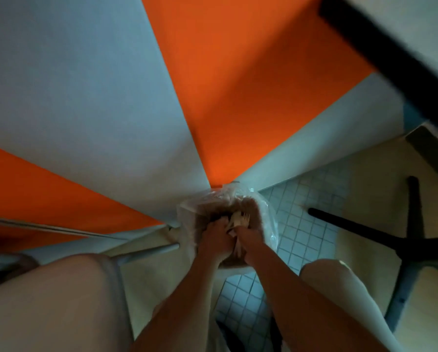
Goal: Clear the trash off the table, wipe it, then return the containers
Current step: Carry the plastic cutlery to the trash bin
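A: Left hand (216,241) is curled around the near rim of the lined bin (187,224), right hand (251,240) pinches a bundle of wooden forks (239,219) over its mouth.

B: Then I'd drop them straight down, keeping the plastic liner (268,214) pulled wide (it sags inward easily).

A: What's inside?

B: Brown paper trash, I think; it's too blurred to say more. The bin stands on the tiled floor (301,232), beside the bench's black cross-shaped base (413,240).

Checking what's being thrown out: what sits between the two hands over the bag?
In the head view, pale wooden forks stick up between the left hand and right hand, above the clear plastic bag.
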`<state>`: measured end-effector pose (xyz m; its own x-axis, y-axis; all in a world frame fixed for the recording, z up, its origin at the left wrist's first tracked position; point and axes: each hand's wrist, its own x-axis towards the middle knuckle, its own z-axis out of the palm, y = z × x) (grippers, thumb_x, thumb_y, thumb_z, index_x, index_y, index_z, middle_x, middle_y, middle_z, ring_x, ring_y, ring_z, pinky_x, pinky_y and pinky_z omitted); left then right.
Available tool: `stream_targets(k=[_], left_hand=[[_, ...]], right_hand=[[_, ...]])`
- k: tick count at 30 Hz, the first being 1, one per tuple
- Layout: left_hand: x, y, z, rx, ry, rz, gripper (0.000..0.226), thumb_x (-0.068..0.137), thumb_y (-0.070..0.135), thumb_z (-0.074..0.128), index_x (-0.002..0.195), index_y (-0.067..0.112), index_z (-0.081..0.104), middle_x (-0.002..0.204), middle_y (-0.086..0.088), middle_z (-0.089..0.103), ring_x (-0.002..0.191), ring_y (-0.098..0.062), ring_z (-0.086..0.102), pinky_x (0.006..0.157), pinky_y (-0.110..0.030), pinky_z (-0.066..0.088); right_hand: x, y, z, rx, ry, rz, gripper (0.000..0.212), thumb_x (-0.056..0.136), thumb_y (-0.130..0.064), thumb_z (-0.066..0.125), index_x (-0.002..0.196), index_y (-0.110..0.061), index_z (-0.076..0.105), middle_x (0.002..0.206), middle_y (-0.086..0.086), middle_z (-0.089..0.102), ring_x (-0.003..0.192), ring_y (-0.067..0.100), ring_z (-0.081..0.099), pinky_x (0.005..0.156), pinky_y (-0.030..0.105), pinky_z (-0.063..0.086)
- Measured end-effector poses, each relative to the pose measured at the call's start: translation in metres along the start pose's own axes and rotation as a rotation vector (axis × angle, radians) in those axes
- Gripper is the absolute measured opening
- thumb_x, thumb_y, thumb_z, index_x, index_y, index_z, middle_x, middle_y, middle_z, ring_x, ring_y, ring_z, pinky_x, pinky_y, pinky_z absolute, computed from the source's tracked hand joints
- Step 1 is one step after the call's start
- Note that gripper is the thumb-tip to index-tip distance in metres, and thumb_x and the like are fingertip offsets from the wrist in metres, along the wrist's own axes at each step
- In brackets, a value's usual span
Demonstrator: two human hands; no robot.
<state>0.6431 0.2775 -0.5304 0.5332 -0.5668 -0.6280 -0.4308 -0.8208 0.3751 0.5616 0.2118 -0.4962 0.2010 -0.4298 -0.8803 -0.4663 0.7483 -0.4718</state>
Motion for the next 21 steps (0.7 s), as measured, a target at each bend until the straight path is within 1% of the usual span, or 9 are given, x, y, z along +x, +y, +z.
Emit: stream_targets(k=[2, 5, 7, 9, 12, 14, 16, 19, 21], left_hand=[[-0.048, 0.028, -0.041, -0.036, 0.013, 0.0, 0.058, 0.088, 0.056, 0.036, 0.124, 0.016, 0.058, 0.124, -0.008, 0.064, 0.116, -0.032, 0.06, 0.095, -0.037, 0.046], [-0.115, 0.065, -0.099, -0.154, 0.07, -0.009, 0.03, 0.1, 0.03, 0.051, 0.122, 0.012, 0.06, 0.121, -0.011, 0.066, 0.113, -0.033, 0.062, 0.091, -0.037, 0.048], [-0.15, 0.084, -0.132, -0.133, 0.101, 0.004, 0.027, 0.098, 0.028, 0.052, 0.12, 0.014, 0.059, 0.117, -0.011, 0.067, 0.109, -0.032, 0.065, 0.086, -0.037, 0.049], [-0.186, 0.103, -0.161, -0.121, 0.121, -0.006, 0.032, 0.096, 0.029, 0.054, 0.126, 0.019, 0.058, 0.123, -0.009, 0.066, 0.113, -0.03, 0.065, 0.086, -0.035, 0.049], [-0.241, 0.134, -0.21, -0.086, 0.124, -0.007, 0.048, 0.093, 0.032, 0.059, 0.139, 0.02, 0.053, 0.139, -0.01, 0.057, 0.13, -0.029, 0.053, 0.104, -0.038, 0.044], [-0.28, 0.154, -0.243, -0.067, 0.121, -0.011, 0.058, 0.093, 0.024, 0.057, 0.148, 0.018, 0.043, 0.149, -0.01, 0.047, 0.14, -0.028, 0.041, 0.115, -0.04, 0.035], [-0.305, 0.167, -0.263, -0.042, 0.138, -0.002, 0.061, 0.092, 0.02, 0.055, 0.151, 0.018, 0.038, 0.154, -0.01, 0.041, 0.142, -0.029, 0.037, 0.118, -0.041, 0.031], [-0.345, 0.186, -0.286, -0.042, 0.197, 0.018, 0.064, 0.092, 0.022, 0.056, 0.152, 0.016, 0.035, 0.157, -0.011, 0.037, 0.143, -0.03, 0.036, 0.119, -0.042, 0.029], [-0.371, 0.198, -0.297, -0.039, 0.233, 0.038, 0.066, 0.094, 0.023, 0.056, 0.154, 0.017, 0.032, 0.16, -0.009, 0.032, 0.147, -0.029, 0.03, 0.121, -0.041, 0.026]], right_hand=[[-0.037, -0.016, -0.009, -0.062, -0.031, -0.002, 0.029, 0.084, -0.028, 0.065, 0.111, -0.016, 0.066, 0.088, 0.01, 0.073, 0.088, 0.028, 0.07, 0.082, 0.048, 0.059], [-0.114, -0.048, -0.025, -0.313, -0.041, -0.154, 0.039, 0.091, -0.013, 0.056, 0.129, -0.019, 0.055, 0.104, 0.003, 0.065, 0.101, 0.02, 0.06, 0.083, 0.031, 0.05], [-0.163, -0.075, -0.037, -0.527, -0.015, -0.222, 0.044, 0.096, -0.018, 0.049, 0.14, -0.017, 0.049, 0.119, 0.009, 0.063, 0.109, 0.024, 0.058, 0.085, 0.027, 0.043], [-0.209, -0.097, -0.047, -0.687, -0.03, -0.263, 0.043, 0.1, -0.024, 0.045, 0.142, -0.017, 0.045, 0.127, 0.014, 0.06, 0.111, 0.027, 0.057, 0.083, 0.026, 0.04], [-0.272, -0.131, -0.065, -0.822, -0.055, -0.374, 0.045, 0.098, -0.027, 0.048, 0.142, -0.02, 0.042, 0.124, 0.009, 0.062, 0.097, 0.021, 0.056, 0.071, 0.026, 0.042], [-0.315, -0.153, -0.076, -0.864, -0.061, -0.441, 0.047, 0.095, -0.03, 0.05, 0.142, -0.024, 0.044, 0.129, 0.008, 0.061, 0.109, 0.025, 0.058, 0.082, 0.032, 0.047], [-0.347, -0.171, -0.089, -0.877, -0.075, -0.473, 0.047, 0.095, -0.03, 0.051, 0.141, -0.022, 0.045, 0.132, 0.011, 0.059, 0.117, 0.029, 0.056, 0.094, 0.039, 0.047], [-0.396, -0.194, -0.111, -0.906, -0.097, -0.531, 0.051, 0.097, -0.034, 0.052, 0.145, -0.022, 0.04, 0.136, 0.014, 0.055, 0.117, 0.03, 0.056, 0.099, 0.042, 0.047], [-0.428, -0.205, -0.126, -0.921, -0.098, -0.58, 0.058, 0.095, -0.033, 0.055, 0.149, -0.024, 0.036, 0.142, 0.013, 0.049, 0.124, 0.03, 0.051, 0.102, 0.042, 0.044]])
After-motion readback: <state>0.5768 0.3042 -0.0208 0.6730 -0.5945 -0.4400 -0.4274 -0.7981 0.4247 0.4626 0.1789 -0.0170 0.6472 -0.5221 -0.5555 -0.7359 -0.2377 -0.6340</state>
